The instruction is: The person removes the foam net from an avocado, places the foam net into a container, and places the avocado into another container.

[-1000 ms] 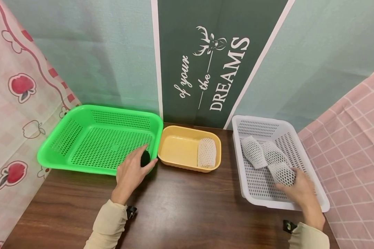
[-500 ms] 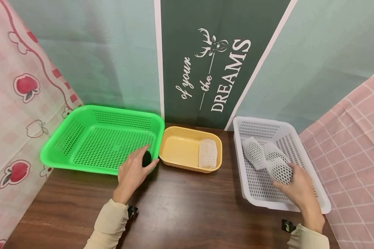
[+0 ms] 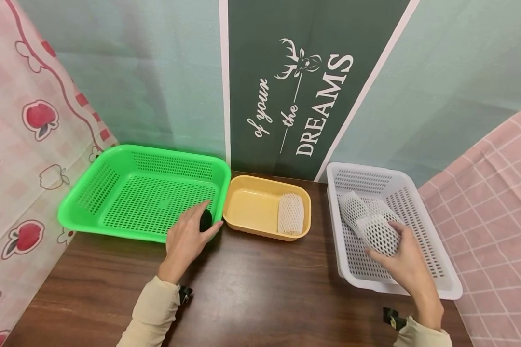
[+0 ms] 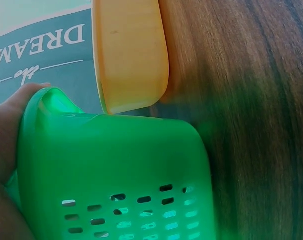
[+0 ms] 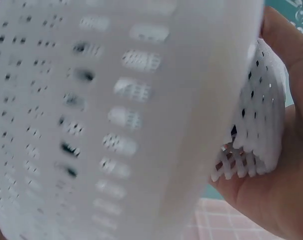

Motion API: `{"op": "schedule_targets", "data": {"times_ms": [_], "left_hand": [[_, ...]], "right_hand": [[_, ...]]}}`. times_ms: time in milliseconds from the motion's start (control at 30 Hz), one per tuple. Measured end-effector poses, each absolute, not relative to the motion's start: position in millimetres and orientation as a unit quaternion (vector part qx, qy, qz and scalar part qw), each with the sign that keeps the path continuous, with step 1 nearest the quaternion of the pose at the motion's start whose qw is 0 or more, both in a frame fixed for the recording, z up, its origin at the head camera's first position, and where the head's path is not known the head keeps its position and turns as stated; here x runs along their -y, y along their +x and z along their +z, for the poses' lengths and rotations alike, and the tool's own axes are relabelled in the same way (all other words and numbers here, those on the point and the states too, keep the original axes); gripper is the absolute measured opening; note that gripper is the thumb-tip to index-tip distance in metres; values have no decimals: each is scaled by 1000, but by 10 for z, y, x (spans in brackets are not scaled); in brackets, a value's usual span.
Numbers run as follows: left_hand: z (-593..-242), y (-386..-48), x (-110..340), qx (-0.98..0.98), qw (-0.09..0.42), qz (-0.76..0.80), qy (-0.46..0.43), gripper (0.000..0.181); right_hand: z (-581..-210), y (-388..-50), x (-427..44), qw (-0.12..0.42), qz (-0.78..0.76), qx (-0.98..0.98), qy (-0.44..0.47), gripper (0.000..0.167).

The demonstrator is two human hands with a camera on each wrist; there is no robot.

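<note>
At the green basket's [image 3: 145, 237] front right corner, my left hand [image 3: 184, 241] has thumb and fingers around a dark, rounded object [image 3: 206, 220] whose kind I cannot tell. The left wrist view shows this hand at the basket's rim, the dark object hidden there. My right hand [image 3: 405, 262] grips a white foam fruit net [image 3: 378, 235] over the white basket [image 3: 338, 250]; what the net contains is hard to see. Two more foam nets, one [image 3: 353, 206] to the left and another [image 3: 379, 208] partly covered, lie behind it in that basket.
Between the baskets stands a yellow tray [image 3: 249, 212] with another white foam net [image 3: 291, 214] at its right end. All stand on a dark wooden table [image 3: 260, 289]. Printed cloths hang behind and at both sides.
My right hand has shifted left and slightly up with the foam net, which now overlaps the others more. The left hand has stayed nearly still with the dark object.
</note>
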State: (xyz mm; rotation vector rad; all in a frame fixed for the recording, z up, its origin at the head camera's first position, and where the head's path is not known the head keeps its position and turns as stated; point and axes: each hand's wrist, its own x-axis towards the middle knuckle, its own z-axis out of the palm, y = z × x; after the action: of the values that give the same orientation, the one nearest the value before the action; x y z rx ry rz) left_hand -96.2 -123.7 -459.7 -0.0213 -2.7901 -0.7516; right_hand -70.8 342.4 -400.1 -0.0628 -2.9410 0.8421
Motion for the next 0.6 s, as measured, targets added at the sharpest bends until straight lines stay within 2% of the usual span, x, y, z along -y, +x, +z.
{"op": "schedule_targets", "data": {"times_ms": [300, 600], "left_hand": [[-4601, -965, 1240, 960, 120, -254, -13, 68], [-4597, -971, 1242, 956, 147, -253, -27, 67]], "right_hand": [[-3890, -664, -3163, 52, 279, 959, 4, 91], [-3894, -608, -2970, 74, 272, 959, 39, 88]]}}
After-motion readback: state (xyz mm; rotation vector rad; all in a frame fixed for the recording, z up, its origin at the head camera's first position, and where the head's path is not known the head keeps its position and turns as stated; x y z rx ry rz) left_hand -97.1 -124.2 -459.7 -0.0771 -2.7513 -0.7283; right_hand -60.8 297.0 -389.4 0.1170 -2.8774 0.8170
